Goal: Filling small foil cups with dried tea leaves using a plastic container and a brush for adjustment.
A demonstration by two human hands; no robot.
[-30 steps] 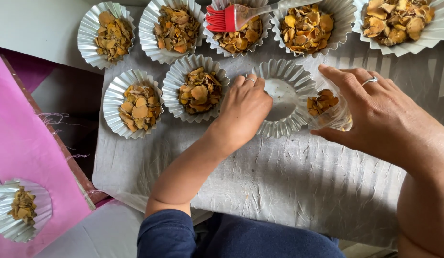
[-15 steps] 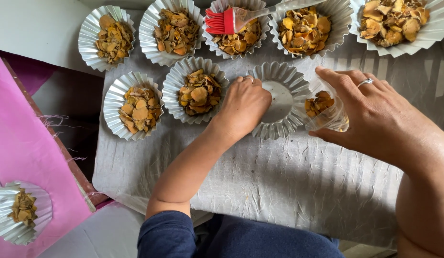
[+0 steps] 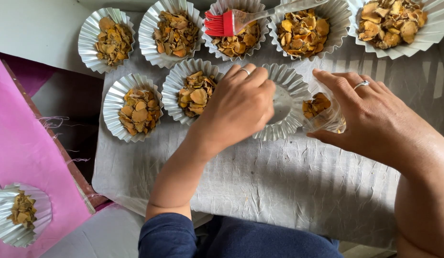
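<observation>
- Crinkled grey cloth [image 3: 289, 191] covers the tabletop
- Left hand [image 3: 238, 107] rests curled on the rim of an empty foil cup [image 3: 286, 98]
- Right hand [image 3: 375, 112], its fingers [image 3: 334, 83] wrapped around a clear glass [image 3: 324, 112] of orange chips, tips it on its side, mouth toward that cup
- Farther back, a red brush [image 3: 222, 23] lies across a filled cup, bristles pointing left
</observation>
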